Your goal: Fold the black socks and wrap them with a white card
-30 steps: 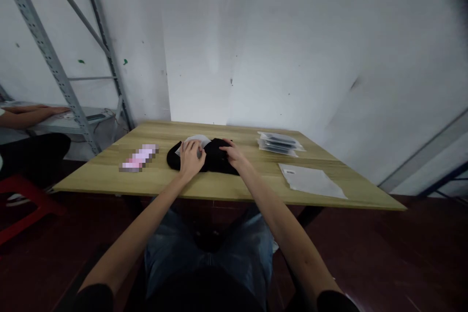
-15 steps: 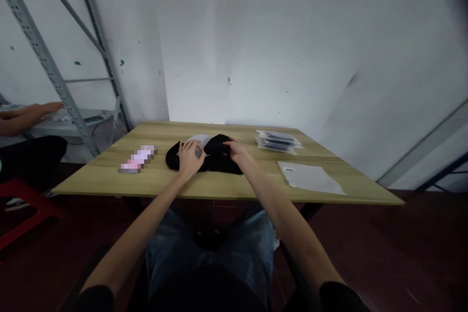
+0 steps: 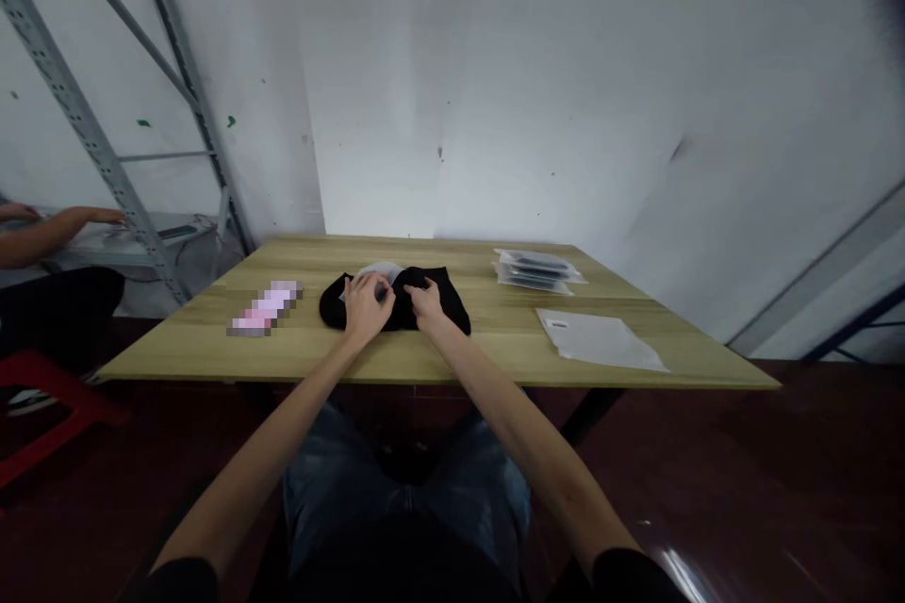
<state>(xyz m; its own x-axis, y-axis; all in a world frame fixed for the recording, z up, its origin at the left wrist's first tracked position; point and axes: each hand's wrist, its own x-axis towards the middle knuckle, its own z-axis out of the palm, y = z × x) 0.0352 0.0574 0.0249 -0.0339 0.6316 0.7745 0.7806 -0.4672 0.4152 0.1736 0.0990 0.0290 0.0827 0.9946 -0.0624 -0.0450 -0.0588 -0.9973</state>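
A folded black cloth item [image 3: 452, 309] lies near the middle of the table; its exact kind cannot be made out. A pale, white-grey rounded piece [image 3: 380, 269] shows at its far side, partly covered by the cloth. My left hand [image 3: 364, 307] rests over the left part, fingers curled and thumb bent in, gripping black cloth beside the pale piece. With fingers closed on the cloth, my right hand [image 3: 426, 304] presses at its middle, close to my left hand. The fingertips are partly hidden against the dark fabric.
On the wooden table [image 3: 495, 358], a pixelated pink item [image 3: 265, 309] lies left. A stack of flat clear packets [image 3: 538, 271] stands back right, with a white sheet or bag [image 3: 600, 339] before it. A metal rack [image 3: 91, 132] and another person's arm [image 3: 49, 237] are at far left.
My right hand has moved left, from the cloth's right far edge to its middle. The raised right part of the cloth now lies flatter. My left hand stays nearly in place.
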